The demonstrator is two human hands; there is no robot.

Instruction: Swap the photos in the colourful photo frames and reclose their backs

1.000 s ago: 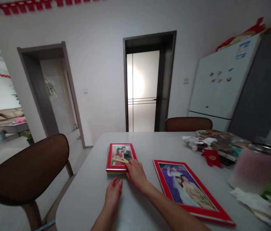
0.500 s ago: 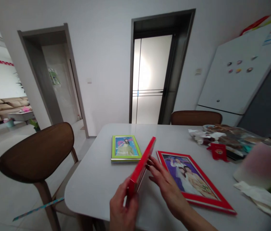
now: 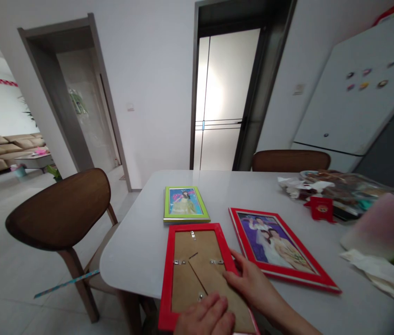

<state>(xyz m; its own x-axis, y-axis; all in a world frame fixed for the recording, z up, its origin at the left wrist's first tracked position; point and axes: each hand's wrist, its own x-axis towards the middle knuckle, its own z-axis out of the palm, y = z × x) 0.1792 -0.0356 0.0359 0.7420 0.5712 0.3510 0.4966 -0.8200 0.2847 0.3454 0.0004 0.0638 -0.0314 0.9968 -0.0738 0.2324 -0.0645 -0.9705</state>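
Observation:
A red frame shows its brown backing board with metal clips, over the near part of the table. My left hand lies across the lower part of the backing, fingers together, thumb hidden. At the frame's right edge, my right hand grips it between thumb and fingers. Just beyond stands out a green frame with a photo of one person in a dress, lying face up. To the right another red frame lies face up with a group photo.
The white table has a red packet, crumpled tissues, plastic-wrapped things and a pinkish container on its right. One brown chair stands at the left, another behind the table.
The held red frame has turned from edge-on to back side up and come lower. My left hand has moved onto its backing, and my right hand now grips its right edge. The view has shifted slightly.

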